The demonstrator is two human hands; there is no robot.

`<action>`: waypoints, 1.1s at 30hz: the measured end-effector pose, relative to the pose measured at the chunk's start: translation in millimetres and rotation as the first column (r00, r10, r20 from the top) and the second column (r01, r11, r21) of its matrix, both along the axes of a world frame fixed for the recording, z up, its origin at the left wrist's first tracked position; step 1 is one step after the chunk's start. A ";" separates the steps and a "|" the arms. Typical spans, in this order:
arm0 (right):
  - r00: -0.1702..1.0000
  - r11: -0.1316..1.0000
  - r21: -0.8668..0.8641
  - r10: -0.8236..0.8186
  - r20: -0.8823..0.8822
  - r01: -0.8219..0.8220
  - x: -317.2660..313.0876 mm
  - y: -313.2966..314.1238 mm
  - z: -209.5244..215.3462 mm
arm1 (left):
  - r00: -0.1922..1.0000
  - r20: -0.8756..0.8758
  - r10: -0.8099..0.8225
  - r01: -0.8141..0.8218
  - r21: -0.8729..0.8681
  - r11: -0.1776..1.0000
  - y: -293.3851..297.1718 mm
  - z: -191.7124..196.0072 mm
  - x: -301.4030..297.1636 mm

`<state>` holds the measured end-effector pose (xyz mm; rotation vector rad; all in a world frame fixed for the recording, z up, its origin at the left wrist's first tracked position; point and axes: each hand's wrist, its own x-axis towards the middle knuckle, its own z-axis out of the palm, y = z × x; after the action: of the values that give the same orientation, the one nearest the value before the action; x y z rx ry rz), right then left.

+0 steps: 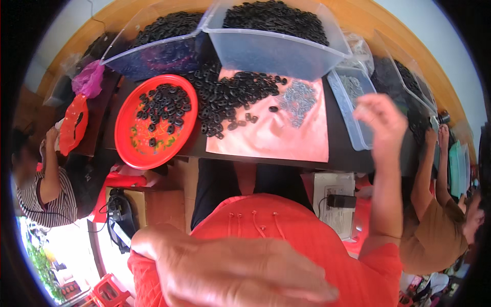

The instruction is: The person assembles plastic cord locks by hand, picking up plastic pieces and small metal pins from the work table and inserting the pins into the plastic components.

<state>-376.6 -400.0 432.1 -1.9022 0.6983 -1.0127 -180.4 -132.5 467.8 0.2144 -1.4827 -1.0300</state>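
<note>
My left hand [235,268] is large and close to the camera, in front of my red top. Its fingers are stretched out toward the right, and nothing shows in it. Raised above a long blue-tinted plastic box [362,138], my right hand [382,117] has its fingers bent in and is slightly blurred; what it may pinch is hidden. On a pink cloth [271,146] lie a heap of small black oval parts [232,97] and a pile of small silvery pieces [299,102]. A red oval tray [124,125] at the left holds more black parts.
Large clear bins [276,51] full of black parts stand along the back of the dark table [184,146]. One person [51,189] sits at the left; other people's arms [427,163] reach in at the right. A cardboard box [163,207] is below the table.
</note>
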 end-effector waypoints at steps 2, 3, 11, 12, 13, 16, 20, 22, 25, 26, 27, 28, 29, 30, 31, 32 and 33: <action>0.997 0.989 -0.133 0.056 -0.053 -0.062 1.4 30.5 -26.8 | 0.993 0.116 0.023 -0.009 -0.117 0.993 0.7 10.3 -2.8; 0.995 0.977 -0.194 0.073 -0.068 -0.084 4.6 38.1 -35.8 | 0.970 0.231 0.074 -0.020 -0.229 0.973 -0.8 11.8 -0.9; 0.995 0.982 -0.166 -0.089 0.037 0.094 7.9 39.5 -66.8 | 0.926 0.318 0.204 -0.294 0.267 0.918 20.3 79.1 -41.0; 0.995 0.982 -0.165 -0.084 0.054 0.092 10.6 36.7 -67.3 | 0.962 0.267 0.060 -0.118 0.206 0.971 4.4 70.3 -32.6; 0.993 0.941 -0.326 -0.110 -0.046 0.089 13.7 33.5 -67.9 | 0.970 0.227 -0.092 0.062 0.137 0.989 -4.4 61.6 -27.1; 0.960 0.846 -0.532 -0.168 -0.223 0.025 31.4 43.5 -68.1 | 0.715 -0.384 -0.584 0.690 0.522 0.501 17.0 39.0 -22.0; 0.899 0.663 -0.738 -0.236 -0.369 -0.128 44.6 41.7 -74.7 | 0.940 0.299 -0.164 0.089 0.249 0.964 13.1 -26.5 20.5; 0.866 0.613 -0.760 -0.241 -0.438 -0.214 57.8 43.3 -74.5 | 0.765 0.580 0.279 -0.487 0.238 0.840 11.4 -48.4 16.8; 0.915 0.573 -0.798 -0.195 -0.352 -0.185 78.2 38.4 -79.4 | 0.701 0.623 0.347 -0.629 0.312 0.712 12.4 -111.9 21.4; 0.916 0.573 -0.797 -0.189 -0.354 -0.190 79.4 38.3 -76.3 | 0.695 0.625 0.356 -0.644 0.321 0.694 11.5 -121.4 20.8; 0.926 0.595 -0.783 -0.167 -0.339 -0.179 79.2 38.1 -70.0 | 0.694 0.624 0.360 -0.648 0.323 0.690 12.2 -129.1 20.3; 0.935 0.617 -0.769 -0.145 -0.324 -0.171 78.9 37.7 -66.6 | 0.651 0.647 0.396 -0.678 0.262 0.687 13.5 -135.5 19.6; 0.945 0.600 -0.783 -0.134 -0.298 -0.162 78.1 36.1 -66.1 | 0.605 0.669 0.431 -0.703 0.196 0.683 13.7 -138.1 20.1; 0.945 0.599 -0.784 -0.131 -0.298 -0.165 77.6 34.6 -67.2 | 0.604 0.668 0.434 -0.706 0.196 0.681 14.8 -139.5 20.9; 0.940 0.603 -0.775 -0.114 -0.320 -0.191 77.6 33.2 -69.7 | 0.604 0.666 0.438 -0.712 0.205 0.671 16.1 -140.5 21.8; 0.935 0.606 -0.765 -0.098 -0.342 -0.217 78.9 32.7 -72.0 | 0.604 0.663 0.442 -0.718 0.213 0.662 16.2 -140.7 22.8; 0.935 0.604 -0.766 -0.096 -0.342 -0.218 81.2 33.3 -74.0 | 0.604 0.662 0.444 -0.719 0.212 0.661 15.7 -139.5 23.6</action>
<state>-295.4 -366.6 358.0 -2.9447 0.3593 -1.0360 -156.7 -116.8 328.3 1.4012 -1.4630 -0.7442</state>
